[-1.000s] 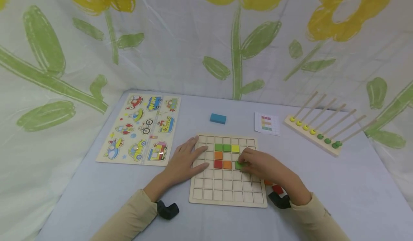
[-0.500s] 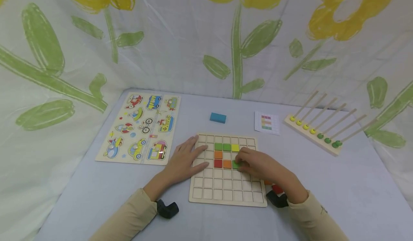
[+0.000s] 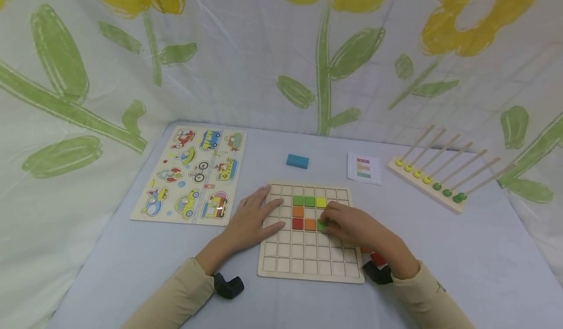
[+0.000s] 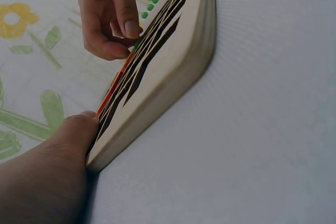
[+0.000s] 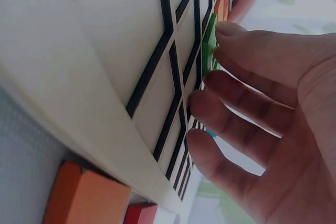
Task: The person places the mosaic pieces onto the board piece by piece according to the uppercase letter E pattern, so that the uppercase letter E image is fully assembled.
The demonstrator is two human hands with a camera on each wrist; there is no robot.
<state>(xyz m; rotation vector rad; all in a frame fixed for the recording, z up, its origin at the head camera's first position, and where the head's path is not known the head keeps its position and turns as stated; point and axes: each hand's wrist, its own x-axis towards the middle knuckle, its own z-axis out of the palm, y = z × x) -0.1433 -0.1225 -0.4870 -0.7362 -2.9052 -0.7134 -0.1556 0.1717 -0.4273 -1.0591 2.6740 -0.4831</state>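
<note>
A wooden grid board (image 3: 290, 265) lies on the table with square colored tiles in its cells. My right hand (image 3: 352, 224) is over the board's right half, thumb and index finger pinching a green tile (image 5: 210, 45) at its cell. Left of that tile sit an orange tile (image 3: 310, 225) and a red tile (image 3: 297, 224). Another orange tile (image 3: 298, 211) is above the red one. Two green tiles (image 3: 303, 201) and a yellow tile (image 3: 321, 202) form the upper row. My left hand (image 3: 248, 221) rests with spread fingers on the board's left edge.
Orange and red blocks (image 5: 86, 195) lie beside the board's right edge, partly under my right forearm. Behind the board are a blue block (image 3: 297, 161) and a pattern card (image 3: 364, 168). A vehicle puzzle (image 3: 186, 177) lies left; a peg rack with beads (image 3: 424, 185) stands right.
My right hand has shifted slightly left with the green tile, which now sits right beside the orange tile. My left hand has stayed in place.
</note>
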